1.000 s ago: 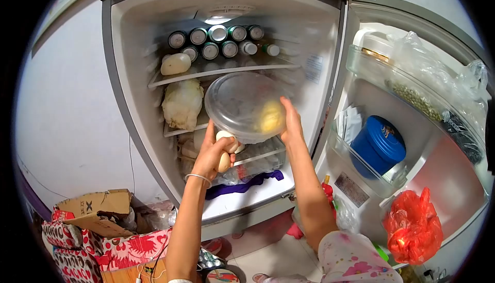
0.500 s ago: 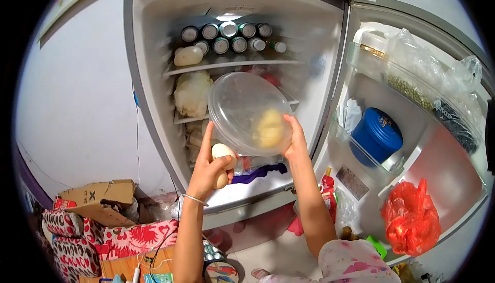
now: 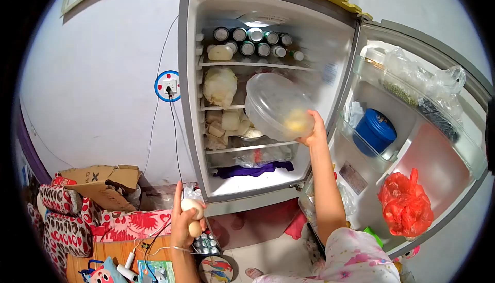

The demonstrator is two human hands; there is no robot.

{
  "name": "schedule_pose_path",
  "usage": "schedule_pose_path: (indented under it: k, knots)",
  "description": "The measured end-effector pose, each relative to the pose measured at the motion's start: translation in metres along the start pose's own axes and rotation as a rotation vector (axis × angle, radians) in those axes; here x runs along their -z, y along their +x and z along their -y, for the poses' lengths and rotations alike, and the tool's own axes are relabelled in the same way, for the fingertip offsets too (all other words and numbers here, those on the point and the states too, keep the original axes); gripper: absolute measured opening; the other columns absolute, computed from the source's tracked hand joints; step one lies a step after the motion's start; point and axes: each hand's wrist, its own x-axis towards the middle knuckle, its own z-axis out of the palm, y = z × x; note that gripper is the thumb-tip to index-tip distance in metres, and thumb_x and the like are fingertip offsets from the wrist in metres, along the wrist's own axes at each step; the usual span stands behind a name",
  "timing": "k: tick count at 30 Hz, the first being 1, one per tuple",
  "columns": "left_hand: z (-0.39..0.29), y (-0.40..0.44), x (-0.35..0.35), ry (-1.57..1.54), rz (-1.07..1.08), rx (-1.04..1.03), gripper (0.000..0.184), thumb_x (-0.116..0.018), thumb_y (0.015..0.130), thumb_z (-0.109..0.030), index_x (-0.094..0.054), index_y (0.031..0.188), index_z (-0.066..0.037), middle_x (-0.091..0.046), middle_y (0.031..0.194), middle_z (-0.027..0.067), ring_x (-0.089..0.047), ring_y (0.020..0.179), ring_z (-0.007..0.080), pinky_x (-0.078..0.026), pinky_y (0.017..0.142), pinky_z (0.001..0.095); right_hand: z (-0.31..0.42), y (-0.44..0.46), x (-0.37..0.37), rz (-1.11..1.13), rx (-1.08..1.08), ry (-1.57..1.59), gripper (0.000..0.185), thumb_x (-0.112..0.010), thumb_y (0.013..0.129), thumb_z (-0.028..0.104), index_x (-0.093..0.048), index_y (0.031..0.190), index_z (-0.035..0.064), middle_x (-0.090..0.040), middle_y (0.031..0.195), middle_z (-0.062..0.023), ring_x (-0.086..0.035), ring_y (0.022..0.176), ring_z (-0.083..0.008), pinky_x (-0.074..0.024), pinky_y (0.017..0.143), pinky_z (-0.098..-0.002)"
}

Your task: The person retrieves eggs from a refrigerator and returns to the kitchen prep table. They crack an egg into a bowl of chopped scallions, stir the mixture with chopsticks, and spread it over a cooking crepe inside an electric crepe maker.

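Grips the clear round container (image 3: 270, 100) at its lower right edge with the right hand (image 3: 315, 129), tilted in front of the fridge shelves (image 3: 263, 66), long axis slanting from upper left down to that hand, something yellow (image 3: 297, 121) showing through near the grasp. Clasps two eggs (image 3: 193, 209) in the left hand (image 3: 180, 227), below and left of the container, well apart from it, outside the open fridge (image 3: 192, 128), leaving the right hand much the nearer.

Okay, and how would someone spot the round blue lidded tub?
Start at the open refrigerator door on the right. In it, above the bulging red plastic bag, sits the round blue lidded tub, the only blue container there.
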Motion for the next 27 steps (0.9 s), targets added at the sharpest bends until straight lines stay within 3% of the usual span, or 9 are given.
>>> schedule_pose_path:
  k: [2,5,9,17,19,21,23,24,27]
  knots:
    - [0.007,-0.015,0.015,-0.054,-0.073,-0.012,0.079,-0.048,0.070,-0.005,-0.010,0.138,-0.015,-0.053,0.077,0.0180,-0.049,0.042,0.0175,-0.043,0.034,0.0267,0.008,0.022,0.001,-0.019,-0.009,-0.003,0.037,-0.052,0.074,0.037,-0.050,0.101,0.0113,-0.054,0.104,-0.0098,-0.051,0.096,-0.0304,-0.0370,0.077,-0.0550]
    - [0.018,-0.032,0.035,-0.062,-0.150,-0.052,0.076,-0.051,0.074,-0.013,-0.011,0.138,-0.015,-0.055,0.076,0.0161,-0.050,0.042,0.0157,-0.043,0.032,0.0250,0.024,0.063,-0.006,-0.042,-0.028,-0.029,0.039,-0.053,0.073,0.038,-0.051,0.103,0.0113,-0.055,0.104,-0.0081,-0.050,0.098,-0.0268,-0.0357,0.079,-0.0490]
    - [0.029,-0.050,0.046,-0.102,-0.302,-0.058,0.077,-0.049,0.071,-0.008,-0.011,0.138,-0.013,-0.053,0.077,0.0188,-0.048,0.040,0.0179,-0.042,0.031,0.0271,0.035,0.107,-0.028,-0.107,-0.048,-0.148,0.041,-0.053,0.074,0.040,-0.050,0.104,0.0116,-0.055,0.102,-0.0079,-0.051,0.095,-0.0270,-0.0386,0.076,-0.0494]
    - [0.040,-0.093,0.054,-0.049,-0.470,-0.076,0.065,-0.044,0.079,-0.015,-0.016,0.138,-0.020,-0.054,0.082,0.0107,-0.047,0.043,0.0138,-0.040,0.034,0.0247,0.023,0.212,-0.046,-0.260,0.155,-0.323,0.045,-0.058,0.072,0.037,-0.048,0.106,0.0095,-0.053,0.100,-0.0120,-0.051,0.088,-0.0276,-0.0411,0.073,-0.0501]
    - [0.033,-0.111,0.050,-0.117,-0.526,-0.030,0.022,-0.049,0.085,-0.019,-0.051,0.102,-0.005,-0.056,0.074,0.0058,-0.055,0.058,0.0158,-0.047,0.048,0.0254,0.022,0.224,-0.044,-0.263,0.141,-0.381,0.044,-0.059,0.071,0.036,-0.049,0.105,0.0095,-0.052,0.102,-0.0119,-0.051,0.088,-0.0277,-0.0415,0.073,-0.0501]
    - [0.038,-0.118,0.056,-0.112,-0.603,-0.035,0.024,-0.050,0.084,-0.019,-0.050,0.104,-0.004,-0.057,0.077,0.0075,-0.055,0.059,0.0166,-0.047,0.048,0.0257,0.019,0.233,-0.043,-0.269,0.124,-0.442,0.044,-0.061,0.070,0.035,-0.049,0.104,0.0094,-0.052,0.103,-0.0118,-0.051,0.089,-0.0278,-0.0418,0.074,-0.0500]
    - [0.046,-0.130,0.070,-0.108,-0.676,-0.032,0.027,-0.051,0.083,-0.018,-0.048,0.106,-0.004,-0.057,0.079,0.0093,-0.055,0.059,0.0173,-0.047,0.048,0.0260,0.010,0.267,-0.029,-0.258,0.275,-0.311,0.050,-0.062,0.070,0.037,-0.056,0.101,-0.0018,-0.052,0.112,-0.0156,-0.053,0.094,-0.0294,-0.0424,0.079,-0.0399]
    - [0.054,-0.134,0.084,-0.104,-0.692,-0.003,0.028,-0.052,0.082,-0.020,-0.048,0.106,-0.004,-0.057,0.081,0.0099,-0.055,0.060,0.0177,-0.047,0.048,0.0263,0.006,0.287,-0.023,-0.261,0.271,-0.311,0.050,-0.062,0.070,0.037,-0.056,0.101,-0.0018,-0.052,0.112,-0.0156,-0.053,0.094,-0.0294,-0.0424,0.079,-0.0399]
    - [0.056,-0.134,0.084,-0.079,-0.716,0.018,0.029,-0.053,0.082,-0.023,-0.047,0.104,-0.005,-0.057,0.083,0.0104,-0.055,0.061,0.0189,-0.048,0.048,0.0268,0.004,0.291,-0.019,-0.462,0.712,-0.407,0.060,-0.057,0.073,0.048,-0.057,0.096,-0.0078,-0.055,0.106,-0.0238,-0.054,0.093,-0.0360,-0.0429,0.078,-0.0438]
